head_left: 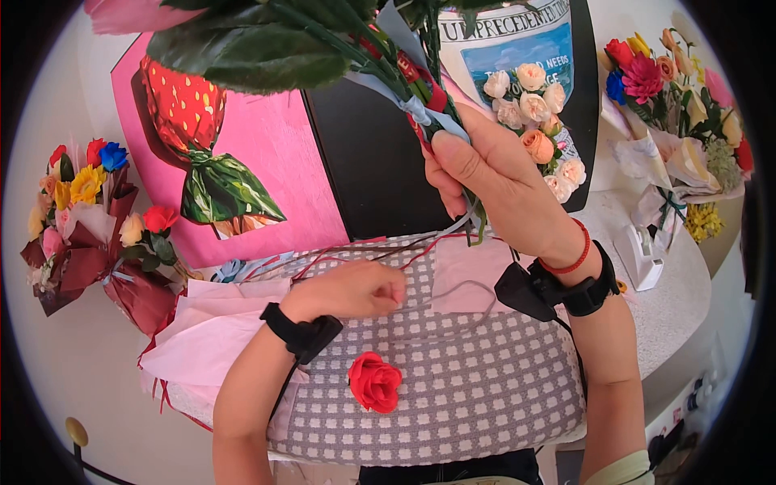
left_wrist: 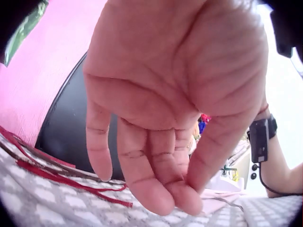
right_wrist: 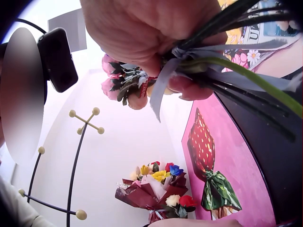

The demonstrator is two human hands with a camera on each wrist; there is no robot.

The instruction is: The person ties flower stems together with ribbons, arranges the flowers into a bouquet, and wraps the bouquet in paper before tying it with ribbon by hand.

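Note:
My right hand point(head_left: 505, 174) grips a bouquet by its green stems point(right_wrist: 255, 111), holding it up above the table. A pale blue-grey ribbon point(head_left: 420, 109) is tied round the stems, and a red band point(head_left: 436, 99) shows beside it. Large dark leaves point(head_left: 242, 61) spread to the left; most blooms lie beyond the head view, while pink blooms point(right_wrist: 110, 75) show in the right wrist view. The left hand point(head_left: 352, 291) hovers low over the checked cloth, fingers loosely curled and nothing between them point(left_wrist: 161, 156). Nearer my body, a red rose head point(head_left: 375, 382) lies on that cloth.
Wrapped bouquets stand at left point(head_left: 89, 218) and right point(head_left: 679, 137). Pink paper sheets point(head_left: 218, 331) and red strips point(head_left: 420, 255) lie about the checked cloth point(head_left: 485, 380). A pink candy picture point(head_left: 267, 145) leans behind. A white tape dispenser point(head_left: 643, 257) stands at right.

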